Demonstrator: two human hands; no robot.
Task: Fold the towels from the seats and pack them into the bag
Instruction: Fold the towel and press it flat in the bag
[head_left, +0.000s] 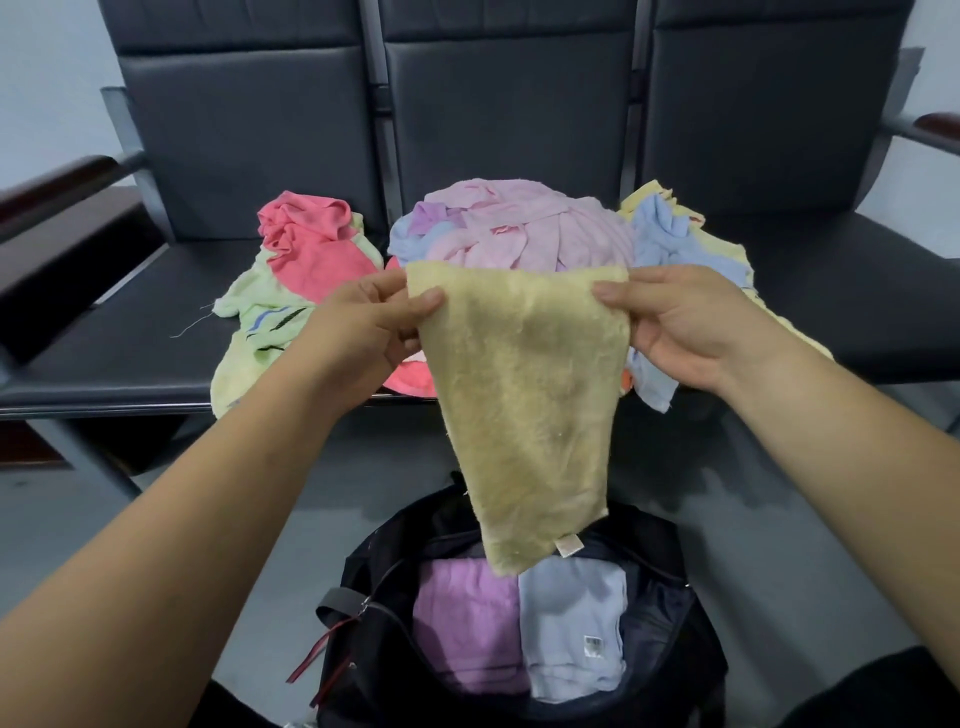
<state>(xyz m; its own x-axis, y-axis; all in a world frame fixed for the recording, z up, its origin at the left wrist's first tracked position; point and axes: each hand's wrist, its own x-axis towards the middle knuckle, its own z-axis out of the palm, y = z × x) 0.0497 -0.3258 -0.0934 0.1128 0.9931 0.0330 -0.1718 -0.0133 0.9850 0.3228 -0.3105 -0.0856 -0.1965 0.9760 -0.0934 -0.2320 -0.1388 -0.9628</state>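
A person stands facing a row of black seats (156, 338), both bare arms stretched forward. At the centre of the view hangs a pale yellow towel (524, 395), held up in the air by its two top corners. The left hand (363, 332), at 9 o'clock from the towel, pinches one corner between thumb and fingers; the right hand (691, 332), at 3 o'clock, pinches the other. The hands are apart, with the top edge stretched between them. The towel narrows downward, and its lower end, with a small label (565, 546), hangs just above the bag.

At 6 o'clock a black bag (670, 561) sits open on the floor. Inside lie a folded purple towel (467, 623) and, at its 3 o'clock, touching it, a folded light blue towel (571, 623).

At 12 o'clock, on the middle seat, sits a heap of pink towels (519, 228). At 10 o'clock lie a crumpled coral towel (311, 244) and a light green towel (249, 322). At 2 o'clock is a blue and yellow pile (675, 234).
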